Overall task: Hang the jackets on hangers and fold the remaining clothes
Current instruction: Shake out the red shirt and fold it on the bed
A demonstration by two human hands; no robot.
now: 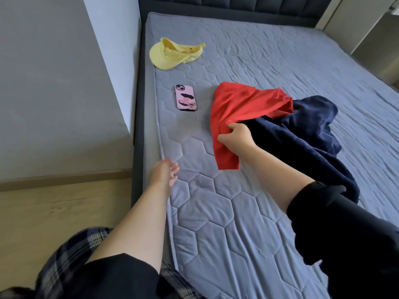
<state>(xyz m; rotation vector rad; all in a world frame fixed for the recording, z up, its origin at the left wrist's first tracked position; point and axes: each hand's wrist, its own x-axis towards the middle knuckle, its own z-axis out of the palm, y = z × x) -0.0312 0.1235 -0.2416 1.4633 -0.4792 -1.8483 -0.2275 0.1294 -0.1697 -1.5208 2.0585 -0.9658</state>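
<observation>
A red garment [241, 106] lies crumpled on the grey quilted mattress [216, 201], partly lifted. My right hand [236, 137] grips a bunch of its fabric near the middle. A dark navy fleecy garment [311, 134] lies just right of the red one and runs under my right forearm. My left hand [166, 173] hovers over the mattress's left edge with relaxed fingers, holding nothing. No hanger is in view.
A yellow cap [170, 53] sits near the top left corner of the mattress. A phone in a pink case [185, 97] lies left of the red garment. A dark headboard [237, 7] closes the far end; wooden floor [54, 212] and a grey wall lie to the left.
</observation>
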